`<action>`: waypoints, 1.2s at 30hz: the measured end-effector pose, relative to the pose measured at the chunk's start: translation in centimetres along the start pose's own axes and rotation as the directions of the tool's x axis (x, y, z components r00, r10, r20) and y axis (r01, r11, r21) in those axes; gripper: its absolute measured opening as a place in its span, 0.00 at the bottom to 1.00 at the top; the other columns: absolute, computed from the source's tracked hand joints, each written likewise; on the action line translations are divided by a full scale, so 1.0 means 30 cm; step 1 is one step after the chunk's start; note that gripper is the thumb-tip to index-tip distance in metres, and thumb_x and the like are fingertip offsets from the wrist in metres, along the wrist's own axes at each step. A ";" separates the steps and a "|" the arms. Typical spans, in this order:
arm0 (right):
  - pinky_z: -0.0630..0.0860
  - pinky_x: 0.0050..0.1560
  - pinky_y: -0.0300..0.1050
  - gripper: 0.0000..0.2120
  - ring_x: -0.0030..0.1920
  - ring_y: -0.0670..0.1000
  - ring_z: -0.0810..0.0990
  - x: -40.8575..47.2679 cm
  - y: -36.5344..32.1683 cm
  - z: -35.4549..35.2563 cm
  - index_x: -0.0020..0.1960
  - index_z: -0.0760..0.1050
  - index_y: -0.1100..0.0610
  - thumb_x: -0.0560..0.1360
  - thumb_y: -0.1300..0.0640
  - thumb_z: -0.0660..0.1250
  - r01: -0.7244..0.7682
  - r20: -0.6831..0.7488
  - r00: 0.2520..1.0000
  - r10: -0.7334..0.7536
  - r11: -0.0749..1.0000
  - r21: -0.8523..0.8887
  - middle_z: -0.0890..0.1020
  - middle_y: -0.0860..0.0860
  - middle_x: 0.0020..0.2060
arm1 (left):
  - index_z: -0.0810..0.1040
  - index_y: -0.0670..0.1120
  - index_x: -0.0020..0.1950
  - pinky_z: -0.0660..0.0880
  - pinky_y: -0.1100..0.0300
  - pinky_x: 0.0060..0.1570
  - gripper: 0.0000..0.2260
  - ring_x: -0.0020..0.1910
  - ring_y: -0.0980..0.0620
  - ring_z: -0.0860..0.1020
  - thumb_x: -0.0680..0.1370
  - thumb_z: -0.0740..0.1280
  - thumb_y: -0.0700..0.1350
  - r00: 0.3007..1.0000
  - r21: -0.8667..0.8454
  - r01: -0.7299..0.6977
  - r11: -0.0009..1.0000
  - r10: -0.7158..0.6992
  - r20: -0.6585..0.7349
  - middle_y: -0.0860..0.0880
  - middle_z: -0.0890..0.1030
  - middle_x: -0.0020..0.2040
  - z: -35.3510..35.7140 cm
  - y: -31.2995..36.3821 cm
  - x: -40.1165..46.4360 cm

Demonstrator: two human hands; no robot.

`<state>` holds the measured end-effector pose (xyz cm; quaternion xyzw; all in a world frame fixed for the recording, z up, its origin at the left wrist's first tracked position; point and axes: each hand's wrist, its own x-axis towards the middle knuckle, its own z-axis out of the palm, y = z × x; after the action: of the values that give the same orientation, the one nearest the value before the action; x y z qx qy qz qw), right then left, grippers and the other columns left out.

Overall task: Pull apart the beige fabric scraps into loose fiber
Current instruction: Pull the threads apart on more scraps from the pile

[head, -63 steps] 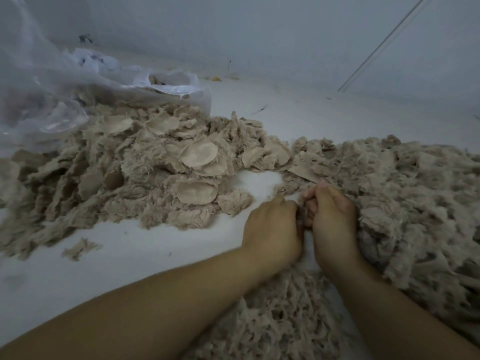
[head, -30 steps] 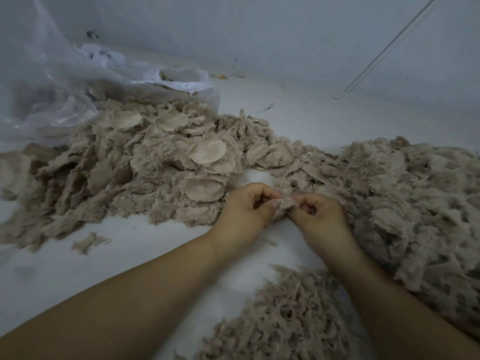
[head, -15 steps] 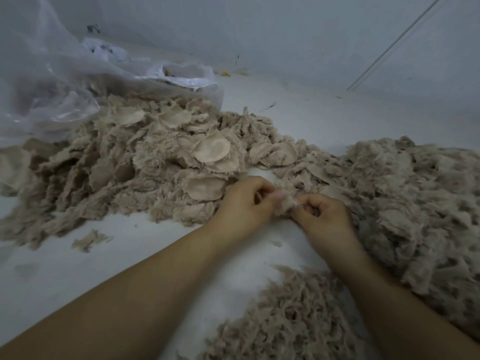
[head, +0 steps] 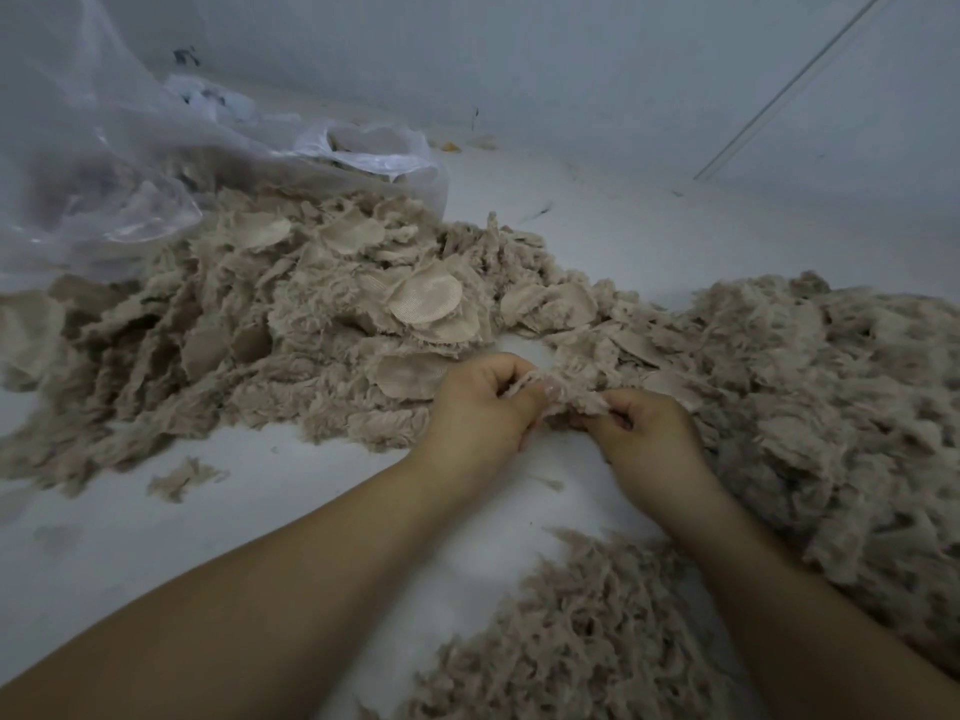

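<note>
Both hands are pinching one beige scrap (head: pixel 574 394) between them, the left hand (head: pixel 480 407) and right hand (head: pixel 641 433) gripping opposite edges so it can tear, while untouched scraps (head: pixel 311 314) are waiting left and loose fiber (head: pixel 831 407) is piling right.

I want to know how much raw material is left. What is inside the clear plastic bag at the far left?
Through the clear plastic bag some beige fabric scraps show near its mouth, where they spill into the scrap pile. Folds and glare hide whatever lies deeper.
</note>
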<state>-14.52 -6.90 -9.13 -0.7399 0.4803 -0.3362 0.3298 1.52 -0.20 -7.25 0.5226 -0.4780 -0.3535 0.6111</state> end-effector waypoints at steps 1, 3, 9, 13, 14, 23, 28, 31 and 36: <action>0.60 0.31 0.44 0.15 0.27 0.49 0.63 0.003 0.003 0.003 0.34 0.71 0.58 0.77 0.57 0.68 -0.009 -0.015 1.000 0.009 1.000 0.003 0.65 0.50 0.25 | 0.76 0.41 0.34 0.65 0.63 0.25 0.12 0.22 0.53 0.67 0.79 0.68 0.40 1.000 0.000 0.008 1.000 -0.008 -0.012 0.46 0.72 0.24 -0.005 -0.002 0.003; 0.59 0.33 0.45 0.18 0.28 0.50 0.62 0.008 0.009 0.008 0.33 0.65 0.62 0.77 0.59 0.67 -0.015 -0.042 0.999 0.014 1.000 -0.017 0.63 0.54 0.27 | 0.76 0.44 0.33 0.64 0.65 0.25 0.13 0.22 0.54 0.66 0.78 0.69 0.41 0.999 -0.005 0.027 1.000 -0.028 -0.028 0.47 0.71 0.24 -0.014 -0.011 0.008; 0.61 0.32 0.43 0.13 0.26 0.48 0.63 0.014 0.025 0.013 0.35 0.69 0.61 0.77 0.58 0.66 -0.062 -0.075 0.995 0.061 0.998 -0.003 0.66 0.53 0.25 | 0.75 0.41 0.35 0.65 0.64 0.25 0.13 0.23 0.53 0.66 0.76 0.69 0.47 1.000 -0.063 0.003 0.998 -0.004 -0.013 0.48 0.71 0.24 -0.010 -0.018 -0.001; 0.67 0.30 0.40 0.11 0.24 0.45 0.70 0.021 0.022 0.003 0.36 0.81 0.53 0.77 0.55 0.69 -0.096 -0.105 0.990 0.099 0.995 0.036 0.75 0.45 0.21 | 0.72 0.29 0.42 0.64 0.66 0.23 0.17 0.21 0.54 0.65 0.79 0.67 0.44 0.998 -0.176 -0.007 0.984 -0.003 -0.057 0.49 0.70 0.24 -0.026 -0.013 0.012; 0.67 0.28 0.38 0.09 0.24 0.43 0.70 0.016 0.020 0.005 0.38 0.82 0.51 0.76 0.58 0.69 -0.095 -0.096 0.990 0.102 0.993 0.075 0.74 0.43 0.21 | 0.73 0.28 0.42 0.64 0.66 0.23 0.16 0.21 0.55 0.65 0.79 0.67 0.42 0.999 -0.160 0.007 0.987 -0.014 -0.044 0.49 0.70 0.23 -0.029 -0.013 0.011; 0.65 0.31 0.36 0.13 0.30 0.45 0.65 -0.039 -0.050 -0.002 0.44 0.84 0.49 0.71 0.67 0.73 0.086 0.035 0.995 -0.098 0.964 0.253 0.66 0.44 0.27 | 0.73 0.33 0.36 0.63 0.65 0.22 0.19 0.20 0.52 0.67 0.79 0.69 0.46 0.984 -0.008 0.145 0.989 -0.143 0.110 0.44 0.70 0.25 -0.009 0.005 0.004; 0.62 0.28 0.37 0.09 0.28 0.46 0.64 -0.040 -0.064 -0.001 0.39 0.79 0.68 0.77 0.66 0.68 0.135 0.057 0.986 -0.154 0.958 0.254 0.67 0.56 0.28 | 0.72 0.46 0.30 0.64 0.65 0.22 0.17 0.21 0.54 0.68 0.78 0.70 0.48 0.987 0.017 0.136 0.991 -0.137 0.089 0.48 0.72 0.24 -0.004 0.005 0.001; 0.62 0.27 0.36 0.09 0.27 0.45 0.63 -0.045 -0.071 0.002 0.40 0.79 0.67 0.78 0.65 0.67 0.122 0.046 0.989 -0.138 0.961 0.246 0.67 0.53 0.27 | 0.75 0.46 0.34 0.66 0.66 0.21 0.12 0.21 0.56 0.69 0.77 0.71 0.43 0.984 -0.002 0.144 0.990 -0.143 0.102 0.51 0.73 0.23 -0.009 -0.003 0.001; 0.65 0.32 0.41 0.09 0.32 0.49 0.69 -0.037 -0.070 0.008 0.41 0.79 0.65 0.79 0.62 0.66 0.049 0.010 0.999 -0.053 0.961 0.271 0.71 0.61 0.29 | 0.77 0.44 0.43 0.68 0.64 0.21 0.06 0.21 0.53 0.72 0.78 0.68 0.36 0.986 -0.072 0.159 0.985 -0.154 0.070 0.45 0.75 0.25 -0.013 -0.012 0.008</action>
<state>-13.65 -5.14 -7.76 -0.7031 0.4079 -0.4005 0.4230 1.98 -0.39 -7.54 0.5228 -0.4408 -0.4351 0.5857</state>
